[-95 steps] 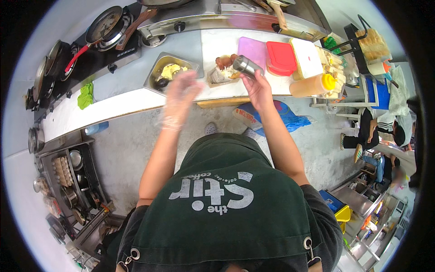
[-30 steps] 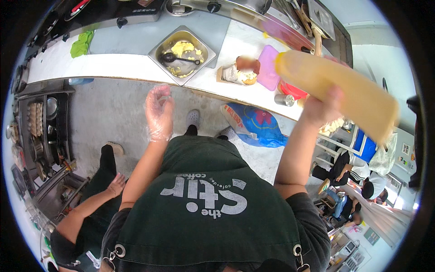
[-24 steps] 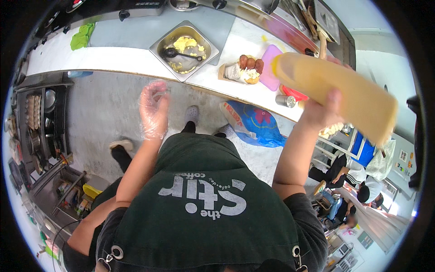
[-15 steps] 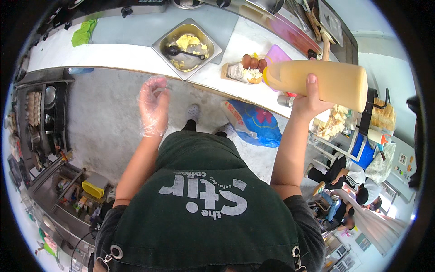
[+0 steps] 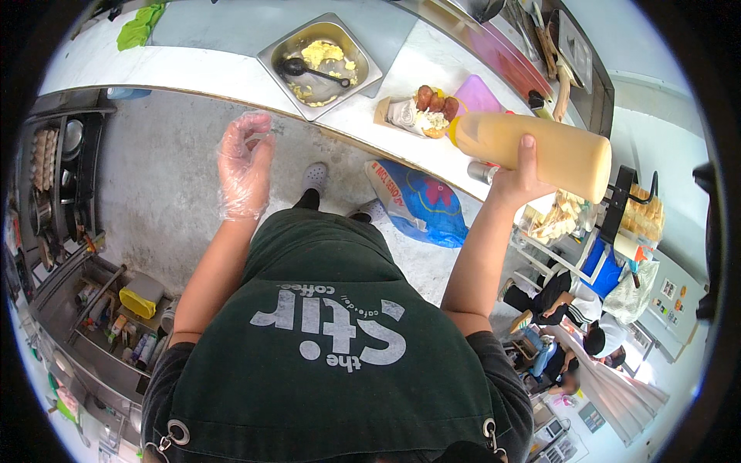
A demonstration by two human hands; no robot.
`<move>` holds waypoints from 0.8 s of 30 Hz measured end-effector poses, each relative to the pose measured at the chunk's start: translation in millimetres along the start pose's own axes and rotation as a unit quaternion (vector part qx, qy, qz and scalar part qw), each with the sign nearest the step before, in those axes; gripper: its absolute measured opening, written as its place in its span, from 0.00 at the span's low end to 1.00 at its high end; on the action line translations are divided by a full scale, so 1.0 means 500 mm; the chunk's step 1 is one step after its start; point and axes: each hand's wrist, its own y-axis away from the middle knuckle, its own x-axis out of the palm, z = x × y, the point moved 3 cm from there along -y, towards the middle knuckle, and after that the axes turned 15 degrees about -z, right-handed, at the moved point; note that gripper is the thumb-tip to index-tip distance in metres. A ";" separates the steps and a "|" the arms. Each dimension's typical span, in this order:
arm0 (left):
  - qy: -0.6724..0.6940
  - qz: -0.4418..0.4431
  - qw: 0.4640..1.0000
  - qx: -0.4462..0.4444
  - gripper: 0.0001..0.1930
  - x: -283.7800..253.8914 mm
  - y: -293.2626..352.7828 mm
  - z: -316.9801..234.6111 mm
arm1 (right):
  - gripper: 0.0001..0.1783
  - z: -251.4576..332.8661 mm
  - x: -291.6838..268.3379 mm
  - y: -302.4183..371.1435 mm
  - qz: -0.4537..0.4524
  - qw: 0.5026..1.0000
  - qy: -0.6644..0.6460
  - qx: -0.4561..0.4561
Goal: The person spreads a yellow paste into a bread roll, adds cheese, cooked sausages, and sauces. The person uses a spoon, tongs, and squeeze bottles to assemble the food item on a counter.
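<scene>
My right hand is wrapped round a large squeeze bottle of pale yellow sauce. The bottle lies nearly level, its yellow cap end pointing left, right beside a filled sandwich in paper. Browned sausage pieces and a crumbly white-and-yellow filling show on the sandwich. Whether sauce is flowing cannot be made out. My left hand, in a clear plastic glove, hovers in front of the counter edge; its fingers are loosely curled and apart from the thumb, with nothing visible in them.
On the white counter stands a steel pan with yellow mash and a black spoon. A purple sheet and a silver-topped shaker are near the bottle. A blue printed sack sits on the floor below. Other people sit at the far right.
The whole view has shifted slightly. My right hand still holds the bottle level at the sandwich. My left hand has drifted a little leftward, its fingers curled as before.
</scene>
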 end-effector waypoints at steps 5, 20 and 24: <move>0.000 -0.005 1.000 -0.013 0.13 0.001 0.000 -0.002 | 0.18 0.001 0.008 -0.008 -0.011 1.000 -0.018 -0.005; -0.006 0.002 1.000 -0.003 0.15 0.009 0.002 -0.002 | 0.19 0.038 0.018 -0.029 -0.025 0.996 -0.089 0.004; 0.007 0.004 1.000 0.002 0.15 0.015 0.005 -0.004 | 0.18 0.052 0.022 -0.011 -0.029 0.995 -0.091 0.004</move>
